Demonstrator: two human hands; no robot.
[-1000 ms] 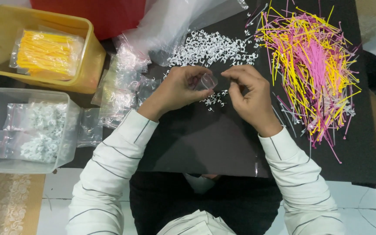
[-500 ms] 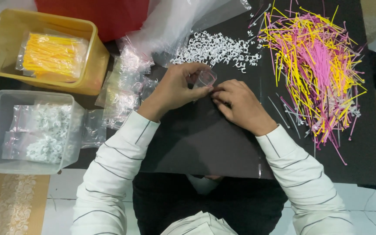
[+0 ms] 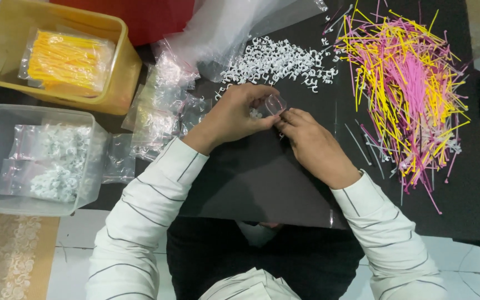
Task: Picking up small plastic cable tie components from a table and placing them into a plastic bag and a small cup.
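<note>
— While both hands meet at the middle of the black mat (image 3: pixel 262 183), what does each one hold?

— Left hand (image 3: pixel 237 114) is curled around a small clear plastic bag (image 3: pixel 274 104), pinching it at its mouth; right hand (image 3: pixel 315 147) has its fingertips drawn narrow against the bag's lower edge, touching it; whether anything sits between those fingertips I cannot tell.

— And the materials round about?

— At twelve o'clock of the hands lies a scatter of small white plastic clips (image 3: pixel 276 61), hooked and glossy; at two o'clock a loose heap of thin pink and yellow ties (image 3: pixel 406 89), straight and stiff, spilling towards the mat's right edge; at ten o'clock a pile of crinkled clear bags (image 3: pixel 159 111).

— Any open room?

— Bare matte black from five to seven o'clock, down to the mat's near edge.

— Packages?

— At nine o'clock a clear rectangular tub (image 3: pixel 87 172) holds filled bags of white clips with pink seal strips; at ten o'clock a yellow bin (image 3: pixel 120 78) holds a clear pack of yellow ties; a red box (image 3: pixel 151 19) stands beyond it.
</note>
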